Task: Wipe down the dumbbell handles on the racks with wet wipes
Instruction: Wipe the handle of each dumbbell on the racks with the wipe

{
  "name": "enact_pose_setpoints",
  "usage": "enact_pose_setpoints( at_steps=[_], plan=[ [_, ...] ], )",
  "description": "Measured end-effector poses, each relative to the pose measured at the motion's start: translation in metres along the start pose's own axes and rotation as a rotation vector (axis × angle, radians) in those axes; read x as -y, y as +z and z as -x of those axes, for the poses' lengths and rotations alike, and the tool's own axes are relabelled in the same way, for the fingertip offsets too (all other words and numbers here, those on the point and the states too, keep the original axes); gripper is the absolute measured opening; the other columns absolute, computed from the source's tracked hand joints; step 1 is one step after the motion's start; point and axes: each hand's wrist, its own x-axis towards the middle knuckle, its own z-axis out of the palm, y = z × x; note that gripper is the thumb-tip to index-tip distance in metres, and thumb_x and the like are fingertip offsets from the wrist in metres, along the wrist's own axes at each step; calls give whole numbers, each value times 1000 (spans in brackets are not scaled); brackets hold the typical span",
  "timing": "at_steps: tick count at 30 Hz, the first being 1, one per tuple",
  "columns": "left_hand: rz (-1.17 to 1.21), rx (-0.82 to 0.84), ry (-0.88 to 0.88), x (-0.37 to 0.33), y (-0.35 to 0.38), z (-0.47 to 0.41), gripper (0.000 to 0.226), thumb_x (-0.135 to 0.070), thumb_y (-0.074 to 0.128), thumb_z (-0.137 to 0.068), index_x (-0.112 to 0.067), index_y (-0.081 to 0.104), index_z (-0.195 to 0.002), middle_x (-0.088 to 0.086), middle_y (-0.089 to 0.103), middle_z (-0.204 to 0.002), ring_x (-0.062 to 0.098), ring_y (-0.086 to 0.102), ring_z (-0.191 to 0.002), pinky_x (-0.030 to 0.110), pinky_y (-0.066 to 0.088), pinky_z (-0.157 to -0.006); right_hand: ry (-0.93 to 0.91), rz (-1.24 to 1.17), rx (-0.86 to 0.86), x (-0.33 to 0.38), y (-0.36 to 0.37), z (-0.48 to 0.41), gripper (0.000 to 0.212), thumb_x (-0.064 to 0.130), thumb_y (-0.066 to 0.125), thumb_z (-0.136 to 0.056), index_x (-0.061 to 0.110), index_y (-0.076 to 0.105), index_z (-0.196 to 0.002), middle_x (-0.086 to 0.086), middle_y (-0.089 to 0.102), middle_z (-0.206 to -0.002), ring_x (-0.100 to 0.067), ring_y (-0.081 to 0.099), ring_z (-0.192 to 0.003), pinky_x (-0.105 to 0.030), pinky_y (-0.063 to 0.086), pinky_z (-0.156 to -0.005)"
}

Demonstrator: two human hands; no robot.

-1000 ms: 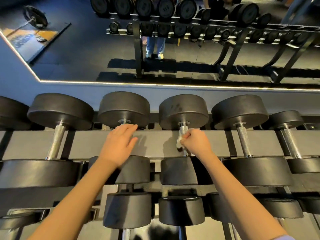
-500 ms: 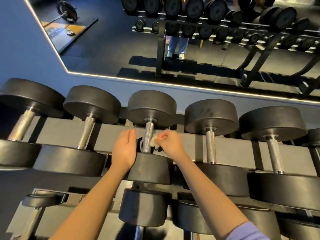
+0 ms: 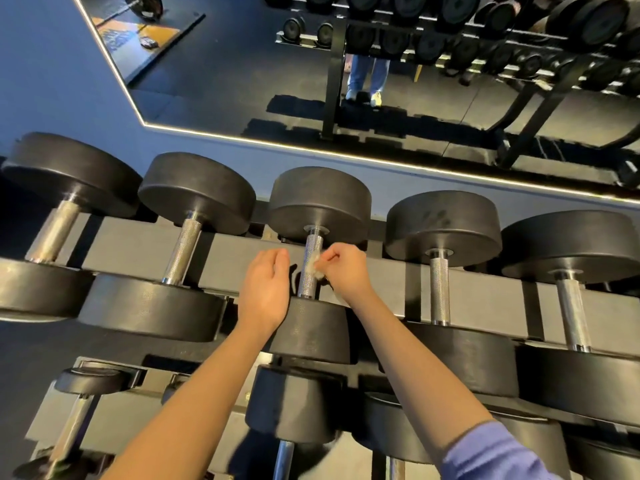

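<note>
While right hand (image 3: 346,271) pinches wipe (image 3: 313,267), left hand (image 3: 265,289) relaxed

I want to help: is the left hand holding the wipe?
No, the right hand pinches the wipe against the handle; the left hand is empty.

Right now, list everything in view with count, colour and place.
Top-row dumbbells: five, black heads with silver handles, side by side on the rack.
Lower-row dumbbells: several, black, partly hidden below.
Rack: one, grey, under the dumbbells.
Wet wipe: one, white, against the middle handle.
Mirror: one, lit edge, on the wall behind.
Wall: blue, behind the rack.
Left hand: one, open, left of the middle handle.
Right hand: one, pinching the wet wipe, right of that handle.
</note>
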Motion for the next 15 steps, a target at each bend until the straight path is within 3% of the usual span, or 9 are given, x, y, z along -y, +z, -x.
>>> enact_pose_setpoints(
  at_steps=[4, 7, 11, 15],
  plan=[
    [3, -2, -1, -1, 0, 0, 30, -29, 34, -103, -13, 58, -95, 4, 59, -97, 17, 52, -93, 25, 32, -80, 19, -163, -211, 13, 10, -14, 11, 12, 63, -84, 5, 68, -77, 1, 61, -68, -14, 55, -63, -34, 49, -66],
    [9, 10, -2, -1, -1, -1, 31, -30, 34, -103, -12, 58, -96, 5, 59, -98, 17, 53, -93, 25, 33, -79, 18, -204, -174, 10, 10, -10, 12, 13, 65, -84, 4, 70, -78, 2, 59, -64, -10, 51, -60, -30, 44, -64],
    [-10, 27, 23, -1, -2, 0, 25, -29, 32, -103, -32, 47, -84, -7, 53, -93, 9, 47, -90, 21, 30, -78, 7, -159, -28, 0, 6, 0, 6, 6, 69, -80, 3, 70, -75, 7, 59, -62, -3, 51, -57, -22, 42, -60],
    [3, 30, 43, -3, -2, 0, 29, -29, 31, -103, -43, 40, -79, -18, 46, -85, -3, 45, -81, 10, 33, -71, -17, -204, -146, 9, 6, -10, 8, 10, 70, -80, 4, 73, -75, -4, 67, -70, -11, 56, -63, -29, 47, -65]
  ],
)
